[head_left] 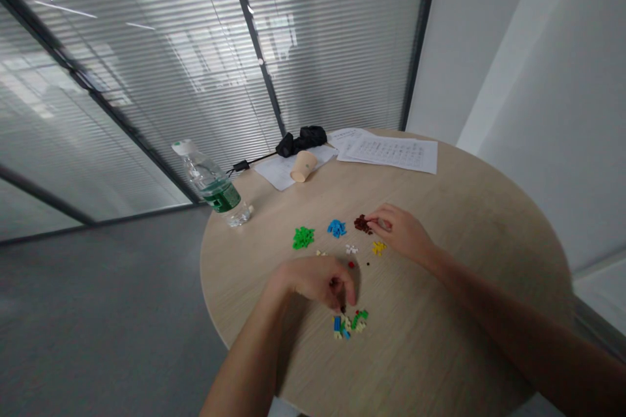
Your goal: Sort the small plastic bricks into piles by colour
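Note:
My right hand (398, 229) reaches to a small pile of dark brown toy bricks (362, 224), its thumb and index finger closed at the pile's right edge. Whatever those fingertips pinch is too small to make out. Nearer to me, my left hand (317, 279) is curled palm down, with thumb and index finger pointing at a mixed cluster of bricks (348, 324) in green, blue and cream. A tiny dark brown piece (343, 309) shows at the left fingertips; whether it is held or lies on the table I cannot tell.
Sorted piles lie on the round wooden table (469, 208): green bricks (303, 238), blue bricks (336, 228), yellow bricks (378, 247), white bricks (351, 249). A tilted-looking water bottle (215, 186), a tipped paper cup (304, 166), a black umbrella (310, 137) and printed sheets (391, 151) stand or lie behind.

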The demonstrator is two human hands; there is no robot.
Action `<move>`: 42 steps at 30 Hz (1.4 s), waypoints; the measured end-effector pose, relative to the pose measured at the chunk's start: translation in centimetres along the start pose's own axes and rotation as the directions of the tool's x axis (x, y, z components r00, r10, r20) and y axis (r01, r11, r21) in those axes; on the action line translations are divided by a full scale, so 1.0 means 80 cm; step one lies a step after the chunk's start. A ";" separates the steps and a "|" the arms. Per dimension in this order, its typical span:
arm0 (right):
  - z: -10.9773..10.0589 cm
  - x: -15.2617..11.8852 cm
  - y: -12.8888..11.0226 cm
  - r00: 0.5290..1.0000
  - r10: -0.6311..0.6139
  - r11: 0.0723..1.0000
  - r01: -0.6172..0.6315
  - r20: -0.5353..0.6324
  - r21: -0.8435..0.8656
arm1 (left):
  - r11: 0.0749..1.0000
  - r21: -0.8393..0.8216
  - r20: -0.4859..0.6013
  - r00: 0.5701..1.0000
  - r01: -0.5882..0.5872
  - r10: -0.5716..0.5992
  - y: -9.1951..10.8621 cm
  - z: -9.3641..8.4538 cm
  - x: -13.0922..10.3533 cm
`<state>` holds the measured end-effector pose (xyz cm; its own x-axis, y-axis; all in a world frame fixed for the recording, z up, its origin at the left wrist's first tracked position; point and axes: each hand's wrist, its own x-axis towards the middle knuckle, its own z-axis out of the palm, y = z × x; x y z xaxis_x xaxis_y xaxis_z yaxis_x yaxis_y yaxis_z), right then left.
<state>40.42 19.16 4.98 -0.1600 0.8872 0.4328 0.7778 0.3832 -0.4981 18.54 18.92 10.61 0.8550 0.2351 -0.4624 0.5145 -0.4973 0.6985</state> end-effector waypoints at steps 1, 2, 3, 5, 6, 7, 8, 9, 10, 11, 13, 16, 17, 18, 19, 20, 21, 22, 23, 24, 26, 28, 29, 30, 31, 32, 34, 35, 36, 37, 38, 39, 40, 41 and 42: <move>-0.001 -0.001 -0.002 1.000 -0.004 1.000 0.004 -0.007 0.010 | 1.000 0.001 0.000 1.000 -0.001 0.001 -0.001 0.000 0.000; -0.002 -0.002 -0.005 1.000 -0.008 1.000 0.008 -0.011 0.019 | 1.000 -0.006 -0.002 1.000 -0.007 0.007 -0.002 0.001 0.000; -0.002 -0.003 -0.006 1.000 -0.011 1.000 0.012 -0.013 0.026 | 1.000 -0.018 -0.002 1.000 -0.016 0.016 -0.003 0.001 0.000; -0.003 -0.003 -0.008 1.000 -0.017 0.999 0.017 -0.014 0.033 | 0.998 -0.047 -0.004 0.999 -0.034 0.034 -0.007 0.002 0.001; -0.003 -0.003 -0.009 1.000 -0.018 0.999 0.019 -0.015 0.032 | 0.998 -0.057 -0.006 0.999 -0.041 0.041 -0.009 0.002 0.002; -0.003 -0.003 -0.009 1.000 -0.019 0.999 0.020 -0.016 0.030 | 0.997 -0.060 -0.009 0.999 -0.045 0.044 -0.010 0.002 0.003; -0.003 -0.003 -0.008 1.000 -0.019 0.999 0.020 -0.017 0.025 | 0.997 -0.057 -0.011 0.999 -0.046 0.045 -0.011 0.003 0.004; -0.003 -0.003 -0.007 1.000 -0.017 1.000 0.017 -0.016 0.016 | 0.998 -0.048 -0.012 0.999 -0.046 0.046 -0.012 0.003 0.005; -0.004 -0.003 -0.006 1.000 -0.012 1.000 0.012 -0.012 0.003 | 0.998 -0.037 -0.013 0.999 -0.046 0.046 -0.011 0.003 0.005; -0.005 -0.002 -0.004 1.000 -0.004 1.000 0.004 -0.005 -0.012 | 0.999 -0.026 -0.013 0.999 -0.046 0.046 -0.011 0.002 0.005; -0.008 -0.002 -0.002 1.000 0.023 0.999 -0.022 0.014 -0.049 | 0.999 -0.011 -0.021 0.999 -0.040 0.040 -0.008 0.002 0.005; -0.012 -0.003 -0.001 0.996 0.064 0.995 -0.059 0.065 -0.079 | 1.000 -0.004 -0.024 0.999 -0.021 0.021 -0.004 0.001 0.003; -0.013 -0.004 -0.001 0.994 0.072 0.995 -0.065 0.086 -0.077 | 1.000 -0.001 -0.020 1.000 -0.019 0.019 -0.003 0.002 0.003; -0.014 -0.004 -0.002 0.991 0.075 0.995 -0.067 0.107 -0.072 | 1.000 0.002 -0.015 1.000 -0.019 0.019 -0.003 0.002 0.003; -0.014 -0.005 -0.004 0.989 0.074 0.996 -0.066 0.126 -0.066 | 1.000 0.003 -0.012 1.000 -0.024 0.024 -0.002 0.003 0.004; -0.014 -0.006 -0.005 0.987 0.074 0.996 -0.066 0.143 -0.062 | 1.000 0.001 -0.011 0.999 -0.031 0.031 -0.002 0.003 0.005; -0.014 -0.006 -0.007 0.985 0.075 0.996 -0.066 0.157 -0.062 | 0.999 -0.003 -0.012 0.999 -0.038 0.038 -0.002 0.004 0.005; -0.014 -0.007 -0.008 0.982 0.078 0.996 -0.067 0.170 -0.065 | 0.999 -0.007 -0.013 0.999 -0.043 0.043 -0.003 0.005 0.006; -0.013 -0.007 -0.009 0.980 0.081 0.995 -0.069 0.181 -0.070 | 0.999 -0.010 -0.014 0.999 -0.044 0.044 -0.003 0.005 0.007; -0.013 -0.007 -0.010 0.979 0.083 0.995 -0.069 0.188 -0.076 | 0.999 -0.011 -0.014 0.999 -0.043 0.043 -0.003 0.006 0.007; -0.012 -0.007 -0.010 0.979 0.080 0.994 -0.064 0.186 -0.086 | 0.999 -0.001 -0.016 0.999 -0.034 0.034 -0.005 0.006 0.008; -0.011 -0.006 -0.009 0.983 0.065 0.995 -0.049 0.174 -0.091 | 0.999 0.012 -0.019 0.999 -0.033 0.033 -0.006 0.007 0.009; -0.011 -0.006 -0.009 0.984 0.059 0.995 -0.044 0.167 -0.089 | 0.999 0.013 -0.020 0.999 -0.041 0.041 -0.007 0.007 0.010; -0.011 -0.006 -0.009 0.986 0.054 0.996 -0.042 0.160 -0.081 | 0.999 0.010 -0.021 0.998 -0.051 0.052 -0.008 0.007 0.010; -0.012 -0.006 -0.009 0.987 0.051 0.997 -0.042 0.151 -0.062 | 0.998 0.004 -0.025 0.998 -0.061 0.061 -0.009 0.006 0.010; -0.012 -0.006 -0.011 0.988 0.046 0.999 -0.042 0.145 -0.031 | 0.998 -0.004 -0.033 0.997 -0.066 0.066 -0.009 0.005 0.010; -0.013 -0.007 -0.016 0.990 0.030 0.997 -0.040 0.136 0.073 | 0.998 -0.006 -0.075 0.996 -0.056 0.056 -0.009 0.001 0.008; -0.014 -0.007 -0.020 0.990 0.018 0.990 -0.038 0.140 0.139 | 0.999 0.005 -0.118 0.992 -0.047 0.047 -0.008 -0.001 0.007; -0.015 -0.009 -0.025 0.989 0.009 0.977 -0.041 0.150 0.208 | 0.999 0.023 -0.179 0.983 -0.040 0.044 -0.006 -0.004 0.006; -0.016 -0.010 -0.030 0.986 0.005 0.959 -0.052 0.169 0.278 | 0.998 0.045 -0.253 0.966 -0.035 0.045 -0.004 -0.007 0.005; -0.016 -0.012 -0.035 0.980 0.003 0.934 -0.074 0.200 0.351 | 0.997 0.064 -0.338 0.940 -0.031 0.051 -0.003 -0.010 0.004; -0.016 -0.013 -0.041 0.972 0.004 0.901 -0.105 0.234 0.422 | 0.997 0.077 -0.423 0.904 -0.028 0.058 -0.001 -0.011 0.003; -0.015 -0.015 -0.046 0.964 0.002 0.860 -0.136 0.264 0.492 | 0.996 0.081 -0.501 0.863 -0.025 0.063 0.001 -0.012 0.004; -0.014 -0.016 -0.050 0.960 0.003 0.818 -0.164 0.281 0.552 | 0.997 0.075 -0.568 0.820 -0.025 0.063 0.002 -0.012 0.005; -0.012 -0.017 -0.053 0.960 0.012 0.779 -0.185 0.280 0.600 | 0.997 0.065 -0.625 0.778 -0.028 0.062 0.003 -0.012 0.007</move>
<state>37.93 16.10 7.25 -0.3144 0.9282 0.1991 0.2708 0.2887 -0.9183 19.21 19.73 11.00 0.7384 0.6739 0.0253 0.4854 -0.5571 0.6738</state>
